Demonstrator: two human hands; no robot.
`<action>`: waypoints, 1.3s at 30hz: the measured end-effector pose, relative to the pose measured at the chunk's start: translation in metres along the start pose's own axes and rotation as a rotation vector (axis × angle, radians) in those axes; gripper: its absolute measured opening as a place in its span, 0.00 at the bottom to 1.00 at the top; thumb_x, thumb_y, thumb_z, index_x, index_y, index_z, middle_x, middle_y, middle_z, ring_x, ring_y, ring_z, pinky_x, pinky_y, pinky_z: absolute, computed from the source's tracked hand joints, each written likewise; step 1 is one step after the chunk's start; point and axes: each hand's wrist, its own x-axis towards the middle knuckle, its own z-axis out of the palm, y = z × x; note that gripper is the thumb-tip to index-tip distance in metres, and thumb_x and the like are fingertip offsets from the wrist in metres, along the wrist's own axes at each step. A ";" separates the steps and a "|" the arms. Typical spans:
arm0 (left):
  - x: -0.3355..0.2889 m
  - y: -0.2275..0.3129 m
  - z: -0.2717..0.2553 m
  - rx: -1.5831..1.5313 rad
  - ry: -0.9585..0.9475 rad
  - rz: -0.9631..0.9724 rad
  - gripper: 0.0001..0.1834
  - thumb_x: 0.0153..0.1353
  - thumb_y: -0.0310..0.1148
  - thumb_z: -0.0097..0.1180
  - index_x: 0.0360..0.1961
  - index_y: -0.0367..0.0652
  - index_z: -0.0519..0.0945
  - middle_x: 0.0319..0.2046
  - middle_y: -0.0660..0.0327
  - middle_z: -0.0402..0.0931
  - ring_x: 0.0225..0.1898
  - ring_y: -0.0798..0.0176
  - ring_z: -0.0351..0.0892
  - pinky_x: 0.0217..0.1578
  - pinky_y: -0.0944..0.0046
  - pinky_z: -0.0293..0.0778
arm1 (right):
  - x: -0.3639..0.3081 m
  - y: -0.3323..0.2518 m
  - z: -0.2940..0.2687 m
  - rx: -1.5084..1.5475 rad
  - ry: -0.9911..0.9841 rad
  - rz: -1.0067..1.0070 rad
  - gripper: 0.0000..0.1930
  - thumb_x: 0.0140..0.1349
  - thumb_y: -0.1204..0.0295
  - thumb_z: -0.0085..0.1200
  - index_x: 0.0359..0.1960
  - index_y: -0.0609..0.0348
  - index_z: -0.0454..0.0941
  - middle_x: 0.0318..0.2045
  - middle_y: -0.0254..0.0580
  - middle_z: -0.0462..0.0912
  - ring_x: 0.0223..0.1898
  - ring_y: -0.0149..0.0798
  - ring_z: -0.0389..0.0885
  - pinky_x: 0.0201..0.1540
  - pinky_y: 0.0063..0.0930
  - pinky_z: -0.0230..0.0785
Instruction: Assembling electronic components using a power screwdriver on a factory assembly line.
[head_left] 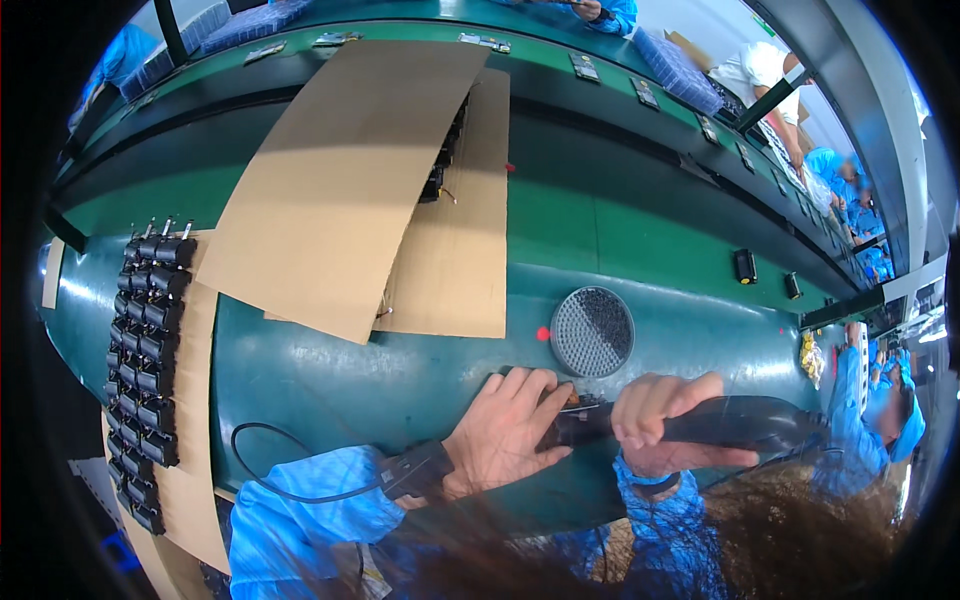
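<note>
My right hand is wrapped around a black electric screwdriver that lies nearly level over the near part of the bench. Its front end points left, toward my left hand. The fingers and thumb of that hand close around a small black part at the screwdriver's front end. A bit of orange-brown shows by the fingertips; most of the part is hidden. A black band with a cable circles my left wrist. Just beyond my hands stands a round grey dish, ridged inside, with small dark screws heaped at its right.
Rows of black assemblies stand on cardboard at the left. Large cardboard sheets cover more black parts. Two black cylindrical pieces stand at right. Circuit boards line the raised green strip behind; several co-workers sit beyond.
</note>
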 end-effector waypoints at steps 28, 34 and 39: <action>-0.005 -0.003 -0.010 -0.087 -0.030 0.017 0.42 0.52 0.47 0.71 0.65 0.39 0.71 0.55 0.52 0.70 0.56 0.47 0.70 0.54 0.49 0.67 | -0.021 0.029 0.006 -0.055 0.017 0.104 0.48 0.46 0.20 0.52 0.38 0.62 0.70 0.16 0.38 0.72 0.17 0.35 0.71 0.19 0.32 0.66; -0.009 -0.015 0.038 0.038 0.195 0.057 0.39 0.42 0.44 0.76 0.56 0.43 0.75 0.48 0.57 0.69 0.52 0.51 0.69 0.49 0.54 0.66 | -0.021 0.027 -0.014 -0.113 0.178 0.073 0.44 0.54 0.20 0.45 0.39 0.55 0.65 0.15 0.31 0.67 0.14 0.30 0.68 0.16 0.25 0.64; -0.020 -0.011 0.033 -0.046 0.313 0.138 0.36 0.42 0.42 0.74 0.52 0.42 0.75 0.48 0.56 0.67 0.50 0.51 0.68 0.48 0.56 0.64 | 0.005 -0.029 -0.045 0.058 0.027 -0.081 0.39 0.62 0.26 0.44 0.43 0.57 0.72 0.21 0.37 0.73 0.17 0.33 0.70 0.21 0.27 0.64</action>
